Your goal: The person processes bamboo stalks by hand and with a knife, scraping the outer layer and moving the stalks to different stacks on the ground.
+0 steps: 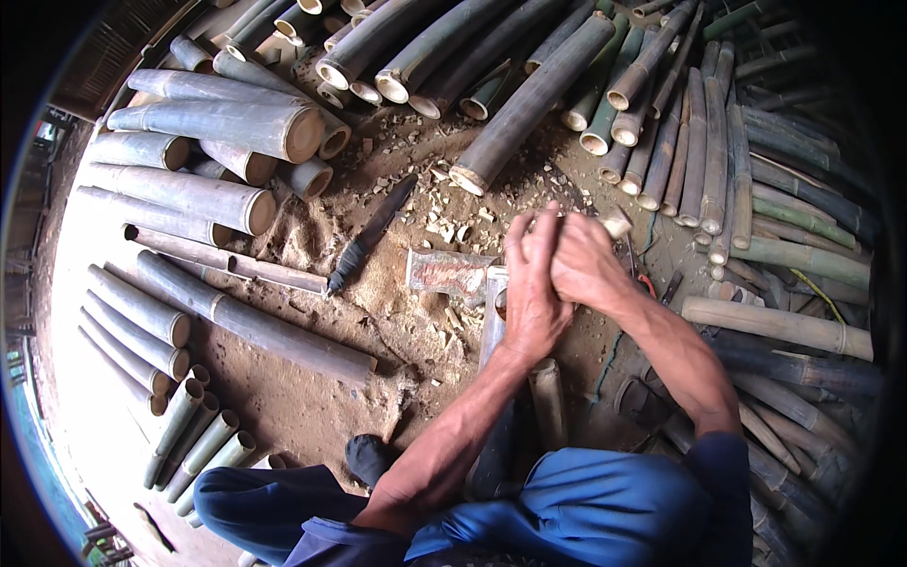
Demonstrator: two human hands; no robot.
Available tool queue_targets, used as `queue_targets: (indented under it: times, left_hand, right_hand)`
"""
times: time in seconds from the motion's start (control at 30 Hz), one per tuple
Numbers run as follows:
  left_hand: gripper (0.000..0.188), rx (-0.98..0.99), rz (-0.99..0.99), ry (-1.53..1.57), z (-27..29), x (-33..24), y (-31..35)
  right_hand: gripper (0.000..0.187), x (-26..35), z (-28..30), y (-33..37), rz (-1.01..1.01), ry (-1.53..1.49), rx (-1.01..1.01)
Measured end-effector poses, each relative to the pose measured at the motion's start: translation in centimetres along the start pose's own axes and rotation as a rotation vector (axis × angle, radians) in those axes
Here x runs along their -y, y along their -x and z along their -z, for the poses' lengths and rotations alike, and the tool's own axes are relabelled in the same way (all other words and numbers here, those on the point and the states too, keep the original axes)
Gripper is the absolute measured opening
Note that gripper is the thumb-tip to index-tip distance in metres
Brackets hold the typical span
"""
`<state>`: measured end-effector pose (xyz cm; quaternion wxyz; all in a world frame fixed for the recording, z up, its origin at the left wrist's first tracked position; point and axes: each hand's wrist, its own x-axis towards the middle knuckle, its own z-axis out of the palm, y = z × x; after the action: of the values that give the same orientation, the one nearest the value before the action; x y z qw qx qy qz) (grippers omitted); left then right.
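Observation:
My left hand (531, 283) and my right hand (584, 260) are pressed together at the middle right, the right partly over the left. Their fingers are closed, and what lies between them is hidden. Slight blur softens the right fingers. A pale blunt end (618, 224) shows just beyond the right hand; whether I hold it I cannot tell. Beside the left wrist is a clear flat packet (449, 271) with reddish print, lying on the dusty ground. A narrow greyish piece (493, 321) stands below the packet, next to my left wrist.
A dark blade with a wrapped handle (351, 260) lies left of the packet. Cut bamboo poles (539, 99) fan out across the far side, with thick ones (217, 126) at left and more (775, 326) at right. Pale chips (453, 222) litter the ground.

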<state>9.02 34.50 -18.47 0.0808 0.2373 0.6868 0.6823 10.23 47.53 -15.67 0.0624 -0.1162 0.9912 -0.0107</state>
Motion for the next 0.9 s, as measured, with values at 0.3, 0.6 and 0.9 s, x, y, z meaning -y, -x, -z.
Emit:
queue_targets:
  times: [0.3,0.6,0.9]
  left_hand:
    - [0.112,0.674,0.035,-0.264,-1.6,-0.7,-0.2]
    - [0.095,-0.006,0.041,0.086,0.9,-0.2,0.3]
    - [0.118,0.379,0.136,-0.102,-3.3,-2.2,4.4]
  right_hand:
    - [0.016,-1.6,-4.1,8.7,-0.540,-0.200,0.149]
    - [0.014,0.7,-1.1,0.0,0.016,0.196,0.042]
    - [0.042,-1.7,0.8,5.3,-0.165,-0.431,0.527]
